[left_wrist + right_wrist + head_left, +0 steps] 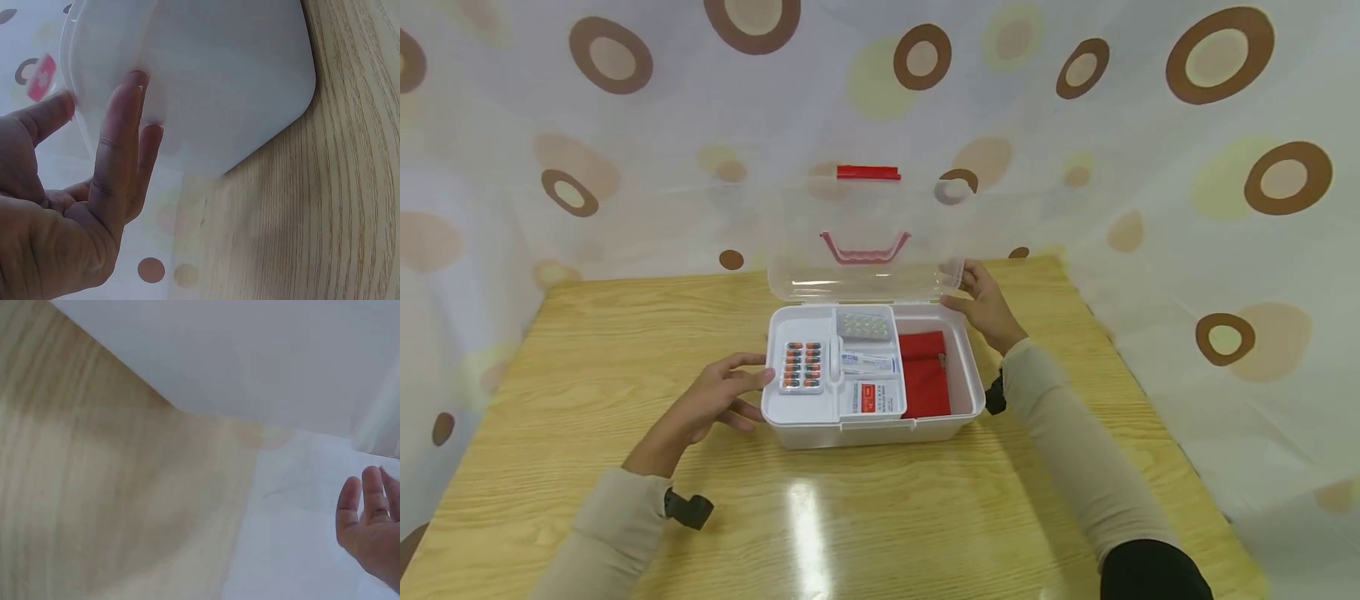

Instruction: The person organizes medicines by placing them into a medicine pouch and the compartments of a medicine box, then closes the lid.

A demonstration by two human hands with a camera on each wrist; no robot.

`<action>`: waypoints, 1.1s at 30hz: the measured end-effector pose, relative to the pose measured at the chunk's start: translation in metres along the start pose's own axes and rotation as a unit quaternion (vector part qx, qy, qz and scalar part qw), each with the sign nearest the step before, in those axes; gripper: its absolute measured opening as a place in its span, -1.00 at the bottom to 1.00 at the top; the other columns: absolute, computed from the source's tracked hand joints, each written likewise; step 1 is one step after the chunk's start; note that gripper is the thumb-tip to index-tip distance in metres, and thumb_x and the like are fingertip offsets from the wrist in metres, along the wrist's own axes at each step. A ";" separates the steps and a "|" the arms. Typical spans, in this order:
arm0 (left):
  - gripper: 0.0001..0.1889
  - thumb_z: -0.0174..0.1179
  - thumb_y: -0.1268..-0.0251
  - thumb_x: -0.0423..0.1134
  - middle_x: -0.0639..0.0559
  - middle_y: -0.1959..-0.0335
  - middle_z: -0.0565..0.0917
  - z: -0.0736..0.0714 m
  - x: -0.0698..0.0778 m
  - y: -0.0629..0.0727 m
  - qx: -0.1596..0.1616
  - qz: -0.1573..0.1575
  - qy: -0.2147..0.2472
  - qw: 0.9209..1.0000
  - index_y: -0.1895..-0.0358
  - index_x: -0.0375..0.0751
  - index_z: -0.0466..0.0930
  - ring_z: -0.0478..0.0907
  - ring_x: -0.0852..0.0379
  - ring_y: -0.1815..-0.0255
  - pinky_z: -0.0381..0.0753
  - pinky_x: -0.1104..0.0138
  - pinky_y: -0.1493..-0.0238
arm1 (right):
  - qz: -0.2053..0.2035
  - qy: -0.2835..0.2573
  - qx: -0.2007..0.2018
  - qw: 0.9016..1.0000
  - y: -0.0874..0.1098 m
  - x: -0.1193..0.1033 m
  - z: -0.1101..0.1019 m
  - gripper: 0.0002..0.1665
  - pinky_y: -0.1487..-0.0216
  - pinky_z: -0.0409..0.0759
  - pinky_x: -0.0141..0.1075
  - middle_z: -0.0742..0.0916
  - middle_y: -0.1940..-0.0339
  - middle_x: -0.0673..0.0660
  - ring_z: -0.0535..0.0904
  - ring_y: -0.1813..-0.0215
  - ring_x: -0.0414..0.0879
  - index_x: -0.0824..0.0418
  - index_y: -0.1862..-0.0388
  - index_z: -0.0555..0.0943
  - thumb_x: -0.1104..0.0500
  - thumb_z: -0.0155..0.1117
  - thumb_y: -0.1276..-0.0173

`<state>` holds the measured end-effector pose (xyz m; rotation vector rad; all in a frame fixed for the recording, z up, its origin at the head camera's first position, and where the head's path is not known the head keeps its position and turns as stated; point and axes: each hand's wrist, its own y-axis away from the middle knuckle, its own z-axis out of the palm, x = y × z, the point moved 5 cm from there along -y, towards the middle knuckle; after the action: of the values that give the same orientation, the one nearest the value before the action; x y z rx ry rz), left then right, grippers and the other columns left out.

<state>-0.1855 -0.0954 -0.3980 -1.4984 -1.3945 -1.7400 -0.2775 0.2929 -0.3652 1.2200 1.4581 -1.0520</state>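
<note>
A white plastic medicine box (pixel 865 435) stands on the table, its clear lid (pixel 797 282) raised at the back. My left hand (pixel 718 398) touches the box's left side, thumb at the rim and straight fingers along the wall. At the back right corner, my right hand (pixel 988 310) has its fingers behind the lid's right edge and its thumb near the box rim. The inner tray (pixel 801 319) holds a capsule blister pack (pixel 802 367), a pale tablet blister pack (pixel 863 326), a slim white packet (pixel 868 363) and a red-and-white packet (pixel 870 398).
Red folded pouches (pixel 927 385) lie in the box's right compartment. The lid carries a pink handle (pixel 865 255) and a red latch (pixel 868 172). Behind and to the right of the wooden table (pixel 647 333) hangs a spotted curtain (pixel 1150 167).
</note>
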 end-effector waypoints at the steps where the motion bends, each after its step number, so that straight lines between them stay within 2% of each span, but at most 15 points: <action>1: -0.27 0.13 -0.45 0.03 -0.21 -0.04 0.69 0.001 0.000 0.000 0.001 0.000 -0.001 1.000 -0.52 -0.27 0.13 0.79 0.11 0.36 0.76 0.26 0.35 | -0.007 0.011 0.008 1.000 0.000 -0.006 -0.002 -0.28 -0.19 0.46 -0.42 0.37 -0.54 0.32 0.39 -0.39 0.02 0.32 -0.49 0.13 0.41 0.17 -0.43; 5: -0.28 0.14 -0.45 0.03 -0.17 0.04 0.71 0.002 -0.002 0.001 0.007 -0.004 0.001 1.000 -0.50 -0.28 0.15 0.78 0.10 0.38 0.75 0.27 0.37 | -0.027 0.027 0.013 0.999 0.008 -0.032 -0.006 -0.23 -0.38 0.40 -0.11 0.34 -0.57 0.27 0.24 -0.53 0.21 0.26 -0.52 0.10 0.32 0.21 -0.43; 7: -0.30 0.13 -0.46 0.02 -0.19 0.01 0.69 0.003 -0.003 0.001 0.010 -0.003 -0.004 1.000 -0.49 -0.28 0.17 0.78 0.07 0.34 0.76 0.26 0.36 | -0.034 0.042 0.012 0.998 0.015 -0.042 -0.006 -0.20 -0.46 0.34 0.03 0.34 -0.58 0.25 0.22 -0.56 0.20 0.23 -0.55 0.08 0.26 0.21 -0.45; 9: -0.30 0.13 -0.46 0.03 -0.27 -0.10 0.63 0.003 -0.001 0.002 0.014 0.012 -0.028 0.999 -0.49 -0.29 0.18 0.78 0.00 0.20 0.76 0.22 0.30 | -0.036 0.055 0.014 0.998 0.023 -0.051 -0.006 -0.19 -0.50 0.28 0.10 0.33 -0.58 0.22 0.20 -0.58 0.16 0.18 -0.58 0.08 0.21 0.21 -0.46; 12: -0.28 0.16 -0.45 0.01 -0.36 -0.32 0.45 0.000 0.013 0.005 0.038 0.062 -0.100 0.992 -0.50 -0.29 0.17 0.62 -0.19 -0.17 0.73 0.07 0.03 | -0.042 0.066 0.024 0.997 0.037 -0.062 -0.004 -0.21 -0.52 0.24 0.13 0.34 -0.55 0.21 0.20 -0.58 0.10 0.15 -0.58 0.09 0.16 0.19 -0.48; 15: -0.23 0.15 -0.46 0.00 -0.34 -0.50 0.24 -0.004 0.040 0.011 0.076 0.136 -0.163 0.974 -0.56 -0.26 0.04 0.31 -0.33 -0.45 0.52 -0.14 -0.27 | -0.063 0.083 0.036 0.994 0.049 -0.073 0.002 -0.29 -0.49 0.28 0.08 0.37 -0.50 0.23 0.26 -0.52 0.08 0.13 -0.56 0.15 0.15 0.12 -0.52; 17: -0.24 0.08 -0.51 -0.01 -0.30 -0.56 0.16 -0.004 0.058 0.014 0.083 0.186 -0.168 0.964 -0.59 -0.20 -0.05 0.19 -0.35 -0.53 0.33 -0.26 -0.38 | -0.090 0.106 0.036 0.990 0.056 -0.078 0.006 -0.35 -0.48 0.28 0.07 0.38 -0.48 0.26 0.28 -0.50 0.10 0.17 -0.55 0.18 0.17 0.06 -0.55; 18: -0.24 0.03 -0.53 0.00 -0.27 -0.57 0.14 -0.003 0.066 0.015 0.080 0.206 -0.166 0.961 -0.61 -0.16 -0.09 0.17 -0.35 -0.54 0.25 -0.30 -0.41 | -0.101 0.116 0.033 0.988 0.059 -0.080 0.008 -0.38 -0.48 0.27 0.08 0.39 -0.48 0.27 0.29 -0.50 0.11 0.20 -0.54 0.20 0.19 0.02 -0.57; 20: -0.26 -0.04 -0.56 0.06 -0.23 -0.58 0.16 0.002 0.074 0.019 0.073 0.222 -0.171 0.957 -0.63 -0.05 -0.14 0.16 -0.32 -0.55 0.17 -0.34 -0.43 | -0.108 0.126 0.022 0.986 0.066 -0.076 0.013 -0.38 -0.49 0.26 0.10 0.37 -0.51 0.28 0.28 -0.52 0.14 0.24 -0.54 0.20 0.26 0.03 -0.55; 22: -0.28 -0.10 -0.58 0.08 -0.20 -0.56 0.19 0.009 0.075 0.022 0.060 0.229 -0.176 0.955 -0.64 0.01 -0.17 0.17 -0.29 -0.56 0.13 -0.37 -0.44 | -0.095 0.137 0.005 0.986 0.075 -0.071 0.016 -0.25 -0.50 0.26 0.13 0.33 -0.55 0.25 0.25 -0.54 0.14 0.20 -0.56 0.17 0.28 0.18 -0.46; 24: -0.28 -0.13 -0.59 0.10 -0.20 -0.52 0.27 0.014 0.072 0.025 0.058 0.233 -0.187 0.953 -0.64 0.05 -0.20 0.23 -0.25 -0.52 0.16 -0.35 -0.44 | -0.075 0.141 -0.012 0.987 0.083 -0.064 0.016 -0.08 -0.45 0.32 0.13 0.28 -0.59 0.17 0.27 -0.51 0.12 0.09 -0.59 0.12 0.28 0.32 -0.33; 27: -0.31 -0.14 -0.61 0.05 -0.24 -0.38 0.42 0.021 0.067 0.028 0.046 0.263 -0.174 0.948 -0.63 0.03 -0.19 0.44 -0.24 -0.35 0.45 -0.21 -0.30 | -0.056 0.152 -0.039 0.986 0.094 -0.056 0.017 0.15 -0.34 0.41 0.14 0.21 -0.61 0.05 0.31 -0.43 0.09 -0.10 -0.62 0.04 0.24 0.46 -0.16; 29: -0.31 -0.14 -0.61 0.02 -0.24 -0.27 0.50 0.026 0.063 0.030 0.051 0.287 -0.177 0.940 -0.63 -0.01 -0.18 0.55 -0.18 -0.19 0.59 -0.10 -0.18 | -0.057 0.149 -0.053 0.986 0.099 -0.051 0.017 0.17 -0.31 0.43 0.17 0.15 -0.63 0.01 0.30 -0.42 0.10 -0.16 -0.62 0.02 0.22 0.47 -0.15; 31: -0.29 -0.09 -0.59 0.00 -0.21 -0.19 0.54 0.030 0.057 0.030 0.062 0.307 -0.191 0.930 -0.63 -0.02 -0.17 0.60 -0.11 -0.09 0.64 -0.02 -0.08 | -0.059 0.155 -0.058 0.984 0.105 -0.045 0.019 0.18 -0.35 0.39 0.24 0.08 -0.67 -0.05 0.21 -0.52 0.12 -0.20 -0.61 0.02 0.18 0.50 -0.14; 33: -0.23 -0.03 -0.55 -0.02 -0.18 -0.25 0.52 0.034 0.050 0.031 0.074 0.317 -0.219 0.920 -0.63 -0.07 -0.22 0.56 -0.07 -0.17 0.58 -0.03 -0.18 | -0.068 0.173 -0.050 0.981 0.112 -0.038 0.019 0.21 -0.40 0.32 0.31 0.03 -0.69 -0.09 0.09 -0.62 0.14 -0.23 -0.61 0.04 0.14 0.54 -0.11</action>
<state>-0.1597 -0.0645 -0.3437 -2.0367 -1.0136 -0.9180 -0.1616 0.2823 -0.3371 1.2891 1.8621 -0.8710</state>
